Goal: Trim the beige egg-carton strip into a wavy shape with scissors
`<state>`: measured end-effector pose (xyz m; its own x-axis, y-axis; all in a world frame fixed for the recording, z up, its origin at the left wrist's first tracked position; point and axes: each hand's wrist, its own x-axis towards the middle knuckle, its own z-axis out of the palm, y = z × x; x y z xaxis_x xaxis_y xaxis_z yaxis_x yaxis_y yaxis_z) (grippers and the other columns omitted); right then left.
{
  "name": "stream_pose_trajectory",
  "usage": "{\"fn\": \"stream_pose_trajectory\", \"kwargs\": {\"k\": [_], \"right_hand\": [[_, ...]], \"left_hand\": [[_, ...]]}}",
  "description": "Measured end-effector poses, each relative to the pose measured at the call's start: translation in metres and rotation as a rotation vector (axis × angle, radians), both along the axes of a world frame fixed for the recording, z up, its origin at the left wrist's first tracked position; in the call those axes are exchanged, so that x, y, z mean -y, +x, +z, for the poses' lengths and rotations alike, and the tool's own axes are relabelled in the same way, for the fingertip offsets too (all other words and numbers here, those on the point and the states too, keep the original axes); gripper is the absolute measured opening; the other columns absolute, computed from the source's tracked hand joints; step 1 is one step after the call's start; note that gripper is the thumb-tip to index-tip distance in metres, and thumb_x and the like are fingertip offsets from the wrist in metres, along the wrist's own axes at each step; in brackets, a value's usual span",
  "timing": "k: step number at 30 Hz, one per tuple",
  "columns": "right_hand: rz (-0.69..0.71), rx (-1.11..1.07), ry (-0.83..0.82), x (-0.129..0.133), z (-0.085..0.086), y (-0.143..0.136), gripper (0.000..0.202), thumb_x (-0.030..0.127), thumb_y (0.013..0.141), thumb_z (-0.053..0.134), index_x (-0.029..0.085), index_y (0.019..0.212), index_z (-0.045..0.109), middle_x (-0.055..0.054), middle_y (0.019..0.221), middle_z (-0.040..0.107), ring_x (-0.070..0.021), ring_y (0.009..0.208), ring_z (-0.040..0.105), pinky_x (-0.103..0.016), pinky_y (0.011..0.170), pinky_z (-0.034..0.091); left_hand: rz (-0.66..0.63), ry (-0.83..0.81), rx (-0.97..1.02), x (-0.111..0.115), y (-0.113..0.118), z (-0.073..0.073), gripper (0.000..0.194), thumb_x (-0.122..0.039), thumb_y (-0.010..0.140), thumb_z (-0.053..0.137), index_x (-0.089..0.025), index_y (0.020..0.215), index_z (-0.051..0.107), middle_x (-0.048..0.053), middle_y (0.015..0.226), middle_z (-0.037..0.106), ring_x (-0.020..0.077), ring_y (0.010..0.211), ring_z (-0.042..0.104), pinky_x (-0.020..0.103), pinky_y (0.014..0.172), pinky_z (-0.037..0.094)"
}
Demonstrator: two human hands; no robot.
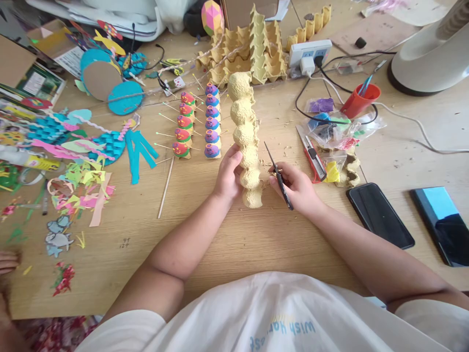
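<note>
My left hand is closed around the side of a strip cut from a yellowish egg carton, its row of rounded cups pointing up. In my right hand are black scissors, seen nearly edge-on, with the pointed blades aimed up and left. They are just right of the strip and apart from it. Beyond my left hand stand two painted carton strips, one red and green and one purple and orange, with thin pins sticking out of their sides.
Egg trays lie at the back. To the right are a box cutter, a red cup, a power strip with cables, and two phones. Paper scraps cover the left, where another person's hand rests.
</note>
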<state>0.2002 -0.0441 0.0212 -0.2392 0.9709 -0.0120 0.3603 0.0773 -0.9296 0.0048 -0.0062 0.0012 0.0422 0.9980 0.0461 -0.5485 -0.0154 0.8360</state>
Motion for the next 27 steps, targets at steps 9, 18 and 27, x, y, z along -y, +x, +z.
{"fn": "stream_pose_trajectory", "kwargs": {"k": [9,18,27], "right_hand": [[-0.055,0.397,0.166,0.001,0.008,0.0,0.044,0.05,0.094,0.068,0.021,0.127,0.076,-0.004,0.073,0.072,-0.0219,0.067,0.062,-0.031,0.064,0.037],[-0.016,0.177,0.063,0.0,-0.002,0.0,0.042,0.053,0.094,0.071,0.019,0.119,0.078,-0.003,0.079,0.071,-0.0182,0.069,0.058,-0.03,0.066,0.039],[0.038,-0.058,-0.072,-0.002,0.003,-0.003,0.048,0.062,0.09,0.076,0.017,0.106,0.075,0.005,0.066,0.052,-0.0122,0.062,0.042,-0.028,0.06,0.034]], "left_hand": [[-0.088,-0.082,-0.002,0.001,-0.005,-0.003,0.05,-0.069,0.091,0.072,-0.028,0.119,0.074,0.005,0.111,0.08,0.0311,0.121,0.077,0.044,0.101,0.064],[-0.05,-0.028,0.015,-0.001,-0.001,-0.001,0.051,-0.064,0.083,0.082,-0.028,0.118,0.076,0.007,0.116,0.079,0.0359,0.139,0.07,0.049,0.11,0.061],[-0.039,-0.015,-0.025,-0.003,-0.002,-0.002,0.055,-0.063,0.081,0.086,-0.029,0.123,0.076,0.006,0.116,0.08,0.0345,0.134,0.073,0.046,0.109,0.061]]}}
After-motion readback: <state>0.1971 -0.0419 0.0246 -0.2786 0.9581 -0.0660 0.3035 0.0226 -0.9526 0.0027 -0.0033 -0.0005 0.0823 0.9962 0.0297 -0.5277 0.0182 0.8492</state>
